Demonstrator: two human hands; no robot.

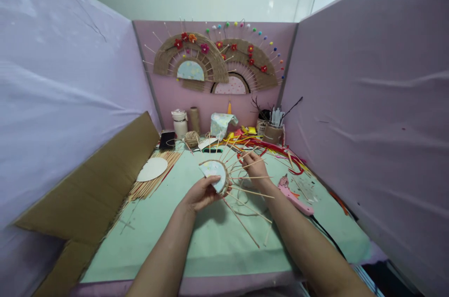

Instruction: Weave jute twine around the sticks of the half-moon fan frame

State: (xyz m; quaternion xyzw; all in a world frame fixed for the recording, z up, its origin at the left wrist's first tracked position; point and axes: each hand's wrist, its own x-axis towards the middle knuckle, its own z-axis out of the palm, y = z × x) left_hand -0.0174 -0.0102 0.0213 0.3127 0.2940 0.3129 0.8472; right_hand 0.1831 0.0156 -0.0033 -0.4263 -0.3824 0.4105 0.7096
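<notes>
My left hand (205,192) grips a half-round fan piece (213,169) covered in pale floral fabric, its thumb lying on the face. A twine-like brown band runs along the curved edge. Thin wooden sticks (250,190) fan out from that edge, pointing away and to the right. My right hand (254,166) is among the sticks on the right, its fingers pinched together. What lies between those fingertips is too small to make out. Loose loops of twine (242,201) hang below the sticks, between my hands.
A pink glue gun (294,199) lies at the right with its cord. At left are a stick bundle (154,184), a white oval (152,169) and a cardboard sheet (94,180). A twine ball (191,139), jar (180,124) and colored strips (277,148) lie behind; decorated fans (191,54) hang there.
</notes>
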